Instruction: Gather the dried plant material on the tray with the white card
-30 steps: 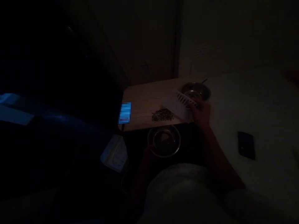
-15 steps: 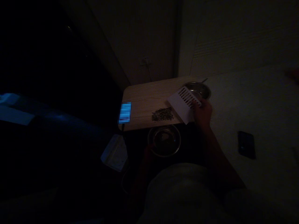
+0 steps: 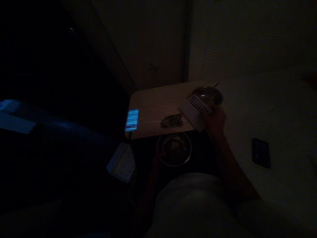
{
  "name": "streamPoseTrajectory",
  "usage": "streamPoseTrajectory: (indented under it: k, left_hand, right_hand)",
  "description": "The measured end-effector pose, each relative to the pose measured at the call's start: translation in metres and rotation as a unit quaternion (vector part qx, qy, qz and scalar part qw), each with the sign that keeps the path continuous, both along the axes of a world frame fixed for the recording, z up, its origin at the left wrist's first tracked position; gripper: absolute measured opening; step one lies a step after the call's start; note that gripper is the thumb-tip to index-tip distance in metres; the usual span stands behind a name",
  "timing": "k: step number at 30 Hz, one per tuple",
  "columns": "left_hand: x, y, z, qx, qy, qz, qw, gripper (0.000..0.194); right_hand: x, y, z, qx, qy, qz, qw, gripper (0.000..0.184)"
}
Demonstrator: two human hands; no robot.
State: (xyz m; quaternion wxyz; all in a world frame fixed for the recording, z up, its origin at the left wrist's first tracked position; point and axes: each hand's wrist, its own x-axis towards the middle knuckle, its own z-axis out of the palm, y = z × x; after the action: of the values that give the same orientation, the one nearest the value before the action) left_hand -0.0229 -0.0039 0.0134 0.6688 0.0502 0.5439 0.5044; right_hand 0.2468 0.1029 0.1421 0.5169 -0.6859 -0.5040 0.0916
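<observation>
A white slotted plastic card (image 3: 195, 110) stood tilted at the right end of a pale wooden board (image 3: 153, 109), its slotted edge across the near side of an upper steel bowl (image 3: 210, 88). The right hand (image 3: 215, 124) was closed on that slotted edge, with the fingers curled around the card. The card's plain edge lay just beside a heap of dark crumbled dried herb (image 3: 172, 121), which sat loose at mid-board and was not yet gathered into either bowl as far as could be seen. A lower steel bowl (image 3: 173, 164) sat below the board's near edge, with a small dark deposit at its centre; the contents were not identifiable. The left hand (image 3: 157, 158) was dim beside that bowl's rim; its opening and any hold could not be determined. A lit phone (image 3: 132, 119) lay at the board's left end, and a dark phone (image 3: 260, 151) lay well to the right.
</observation>
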Motion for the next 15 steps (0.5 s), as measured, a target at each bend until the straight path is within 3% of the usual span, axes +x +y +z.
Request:
streamPoseTrajectory:
  k: [6,15]
  left_hand:
    - [0.001,-0.001,-0.001,-0.01,0.006,0.016,1.0,0.009]
    - [0.002,-0.003,0.014,0.006,0.017,0.003,1.0,0.017]
  right_hand:
    - [-0.001,0.0,0.0,0.001,0.002,0.031,1.0,0.025]
    - [-0.029,0.006,0.008,-0.01,0.119,0.116,0.986,0.023]
